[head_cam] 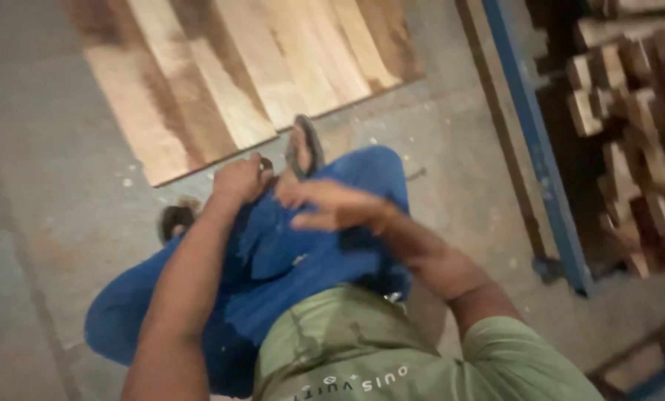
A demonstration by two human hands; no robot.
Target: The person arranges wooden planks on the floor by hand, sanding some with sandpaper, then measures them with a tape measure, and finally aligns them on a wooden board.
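I look down at my own body: green shirt (347, 349), blue trousers (295, 252) and sandals (304, 145). My left hand (239, 180) is closed in a fist above my lap, gripping something small and dark that I cannot make out. My right hand (328, 204) is just beside it, fingers loosely spread, over the blue cloth of my thigh. The two hands are almost touching. The picture is blurred by motion.
A glued wooden panel (236, 74) of light and dark strips lies on the concrete floor (43, 186) ahead of my feet. At the right stands a blue metal frame (540, 148) with stacked wooden blocks (637, 134) behind it.
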